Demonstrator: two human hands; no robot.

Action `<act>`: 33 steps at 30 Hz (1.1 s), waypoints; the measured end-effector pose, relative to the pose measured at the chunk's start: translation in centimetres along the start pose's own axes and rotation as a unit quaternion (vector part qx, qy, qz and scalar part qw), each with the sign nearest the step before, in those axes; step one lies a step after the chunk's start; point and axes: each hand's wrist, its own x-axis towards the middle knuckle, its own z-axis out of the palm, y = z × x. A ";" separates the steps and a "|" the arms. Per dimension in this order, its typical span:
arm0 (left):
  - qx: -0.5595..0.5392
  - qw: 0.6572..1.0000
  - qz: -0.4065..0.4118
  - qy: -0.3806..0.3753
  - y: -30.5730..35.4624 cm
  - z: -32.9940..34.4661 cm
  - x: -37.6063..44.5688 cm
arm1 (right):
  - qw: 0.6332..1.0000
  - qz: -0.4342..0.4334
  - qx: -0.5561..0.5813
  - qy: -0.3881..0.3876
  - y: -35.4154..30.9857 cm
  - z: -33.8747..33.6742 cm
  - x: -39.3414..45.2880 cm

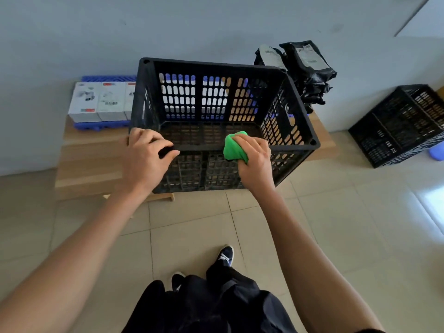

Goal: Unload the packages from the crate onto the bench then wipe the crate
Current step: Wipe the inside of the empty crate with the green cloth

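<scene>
Wiping step judged in hand. Crate (216, 104) seen emptied on tabletop (91, 164); packages (305, 68) stacked behind crate's far right corner. Near rim gripped by left hand (146, 157); green cloth (235, 147) bunched in right hand (254, 157), pressed on near rim. Next judged: cloth drawn along rim, crate steadied.

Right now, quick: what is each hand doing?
Left hand: grips the crate at its near rim.
Right hand: holds a green cloth against that rim.
</scene>
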 end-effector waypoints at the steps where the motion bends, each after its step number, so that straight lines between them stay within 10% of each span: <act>1: 0.001 1.000 -0.011 0.009 -0.5 -0.1 -0.3 | 1.000 -0.012 -0.002 -0.001 -0.8 0.7 0.0; 18: -0.132 0.984 -0.116 -0.004 -4.0 -2.8 -1.7 | 0.994 -0.097 -0.012 -0.051 -10.5 9.2 1.1; 33: -0.038 0.994 -0.085 -0.052 -4.1 -1.8 -2.7 | 0.993 -0.097 -0.020 -0.061 -12.8 9.5 1.3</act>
